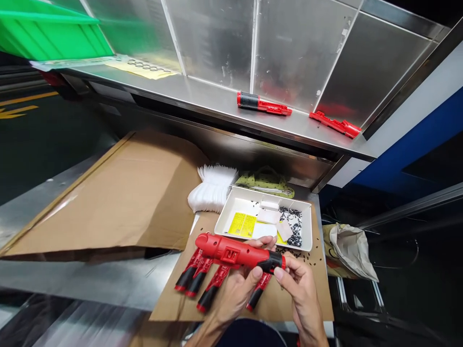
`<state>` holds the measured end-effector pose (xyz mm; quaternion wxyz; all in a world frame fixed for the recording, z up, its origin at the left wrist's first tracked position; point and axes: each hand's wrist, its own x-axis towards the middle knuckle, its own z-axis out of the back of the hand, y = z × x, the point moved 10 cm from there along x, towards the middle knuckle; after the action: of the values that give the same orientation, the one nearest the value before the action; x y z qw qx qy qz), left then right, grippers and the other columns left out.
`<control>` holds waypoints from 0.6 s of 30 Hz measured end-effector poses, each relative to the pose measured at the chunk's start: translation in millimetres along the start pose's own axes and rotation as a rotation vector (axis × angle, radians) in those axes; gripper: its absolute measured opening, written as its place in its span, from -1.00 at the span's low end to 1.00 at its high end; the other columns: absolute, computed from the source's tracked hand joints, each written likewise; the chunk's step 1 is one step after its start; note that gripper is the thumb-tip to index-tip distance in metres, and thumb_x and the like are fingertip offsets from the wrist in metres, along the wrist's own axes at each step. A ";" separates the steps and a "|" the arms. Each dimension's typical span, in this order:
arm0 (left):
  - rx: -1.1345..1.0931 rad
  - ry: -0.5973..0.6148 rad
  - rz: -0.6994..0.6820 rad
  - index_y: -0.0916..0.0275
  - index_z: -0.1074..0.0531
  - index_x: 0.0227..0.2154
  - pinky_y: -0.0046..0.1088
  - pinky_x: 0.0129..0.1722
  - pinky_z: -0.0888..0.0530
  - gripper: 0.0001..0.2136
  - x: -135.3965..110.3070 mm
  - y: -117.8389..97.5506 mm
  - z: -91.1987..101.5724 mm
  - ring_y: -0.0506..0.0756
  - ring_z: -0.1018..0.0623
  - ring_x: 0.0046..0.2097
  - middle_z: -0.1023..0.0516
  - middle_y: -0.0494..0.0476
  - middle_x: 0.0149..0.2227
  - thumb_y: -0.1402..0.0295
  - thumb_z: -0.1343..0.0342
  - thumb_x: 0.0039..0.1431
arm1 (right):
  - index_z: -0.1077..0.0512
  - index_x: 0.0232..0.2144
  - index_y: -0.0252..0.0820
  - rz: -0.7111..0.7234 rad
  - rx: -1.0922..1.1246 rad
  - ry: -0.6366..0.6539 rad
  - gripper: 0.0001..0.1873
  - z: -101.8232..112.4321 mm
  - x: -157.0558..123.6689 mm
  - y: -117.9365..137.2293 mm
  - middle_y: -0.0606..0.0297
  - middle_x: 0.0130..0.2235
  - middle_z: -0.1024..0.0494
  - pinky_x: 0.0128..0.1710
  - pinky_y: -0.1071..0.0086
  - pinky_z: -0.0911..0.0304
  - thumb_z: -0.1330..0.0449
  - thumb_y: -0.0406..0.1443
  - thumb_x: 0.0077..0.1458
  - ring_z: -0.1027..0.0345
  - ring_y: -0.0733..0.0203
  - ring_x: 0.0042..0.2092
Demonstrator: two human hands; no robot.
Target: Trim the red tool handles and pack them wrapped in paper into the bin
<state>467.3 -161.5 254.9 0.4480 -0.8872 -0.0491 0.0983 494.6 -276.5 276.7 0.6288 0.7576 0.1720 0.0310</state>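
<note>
Both my hands hold a red plastic tool body with a black grip end (pixel 235 253) over a brown cardboard sheet (pixel 311 299). My left hand (pixel 235 291) cradles it from below, and my right hand (pixel 298 294) pinches the black end between fingers and thumb. Several red-and-black handle pieces (pixel 193 274) lie side by side just below the tool, partly hidden behind my left hand. Another such piece (pixel 257 291) lies between my hands. A white tray (pixel 264 217) of small black parts, white pieces and yellow cards stands just beyond my hands.
A steel shelf (pixel 202 89) above holds red-and-black moulded parts (pixel 264 103) and a red piece (pixel 334 124). A green bin (pixel 50 33) overhangs its far end. Folded cardboard (pixel 108 202) lies left, white sheets (pixel 213 188) behind the tray, a paper bag (pixel 349 250) right.
</note>
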 end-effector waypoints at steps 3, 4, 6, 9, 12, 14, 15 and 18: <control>0.002 -0.015 -0.008 0.20 -0.49 -0.01 -0.03 0.33 -0.29 -0.44 -1.6 0.5 1.5 0.38 -0.45 0.23 -0.58 0.29 0.09 -0.04 -0.35 0.01 | -0.66 -0.38 -0.14 -0.003 0.032 -0.013 -0.64 -2.0 -0.1 0.6 0.35 -0.45 -0.39 -0.37 0.45 -0.17 -0.41 0.02 -0.06 -0.18 0.30 -0.39; 0.016 -0.019 -0.015 0.20 -0.49 -0.01 -0.04 0.32 -0.30 -0.45 -2.0 0.2 2.7 0.38 -0.47 0.22 -0.59 0.29 0.07 -0.04 -0.34 0.02 | -0.66 -0.39 -0.14 -0.004 0.038 -0.020 -0.64 -1.7 0.1 0.6 0.35 -0.45 -0.38 -0.36 0.45 -0.18 -0.41 0.02 -0.06 -0.19 0.29 -0.39; 0.072 0.007 -0.028 0.21 -0.49 -0.01 -0.05 0.30 -0.34 -0.46 -2.2 -1.0 3.1 0.37 -0.49 0.20 -0.60 0.29 0.05 -0.04 -0.31 0.04 | -0.66 -0.41 -0.14 -0.011 0.056 -0.030 -0.64 -0.8 0.4 -0.4 0.36 -0.46 -0.38 -0.35 0.44 -0.19 -0.43 0.01 -0.08 -0.20 0.29 -0.39; 0.202 0.104 -0.050 0.19 -0.48 0.02 -0.05 0.27 -0.38 -0.48 -1.9 -3.1 -2.2 0.35 -0.49 0.20 -0.60 0.28 0.03 -0.07 -0.22 0.13 | -0.65 -0.43 -0.12 -0.039 0.101 -0.034 -0.67 0.0 -0.3 -3.6 0.36 -0.45 -0.41 -0.32 0.45 -0.21 -0.46 -0.01 -0.13 -0.22 0.29 -0.38; 0.301 0.159 -0.074 0.14 -0.48 0.04 -0.05 0.26 -0.40 -0.47 -1.5 -6.3 -6.2 0.32 -0.48 0.21 -0.61 0.26 0.02 -0.11 -0.16 0.15 | -0.65 -0.47 -0.11 -0.074 0.161 -0.065 -0.68 2.2 -2.1 -7.5 0.35 -0.45 -0.46 -0.29 0.45 -0.23 -0.49 -0.02 -0.20 -0.25 0.28 -0.37; 0.332 0.161 -0.079 0.13 -0.48 0.04 -0.07 0.27 -0.39 -0.47 -1.0 -8.9 -7.5 0.31 -0.48 0.21 -0.62 0.24 0.00 -0.12 -0.16 0.15 | -0.63 -0.52 -0.11 -0.099 0.196 -0.087 -0.67 3.0 -2.9 -10.8 0.36 -0.48 -0.47 -0.28 0.43 -0.25 -0.51 -0.02 -0.25 -0.24 0.28 -0.39; 0.344 0.162 -0.075 0.13 -0.49 0.04 -0.07 0.28 -0.38 -0.47 -0.8 -9.8 -8.3 0.30 -0.48 0.21 -0.63 0.23 -0.01 -0.12 -0.16 0.15 | -0.63 -0.54 -0.11 -0.110 0.206 -0.094 -0.66 3.1 -3.0 -12.5 0.36 -0.49 -0.47 -0.28 0.42 -0.25 -0.52 -0.02 -0.28 -0.24 0.29 -0.40; 0.369 0.168 -0.065 0.12 -0.50 0.03 -0.09 0.30 -0.36 -0.47 -0.7 -12.3 -11.1 0.29 -0.48 0.21 -0.65 0.21 -0.04 -0.13 -0.16 0.15 | -0.63 -0.52 -0.12 -0.125 0.200 -0.101 -0.64 3.3 -2.2 -16.2 0.32 -0.45 -0.53 -0.25 0.40 -0.28 -0.52 -0.01 -0.30 -0.27 0.26 -0.39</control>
<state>469.0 -163.0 271.3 0.6083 -0.7932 -0.0215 0.0167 489.8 -277.9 260.7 0.5586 0.8051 0.1892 -0.0638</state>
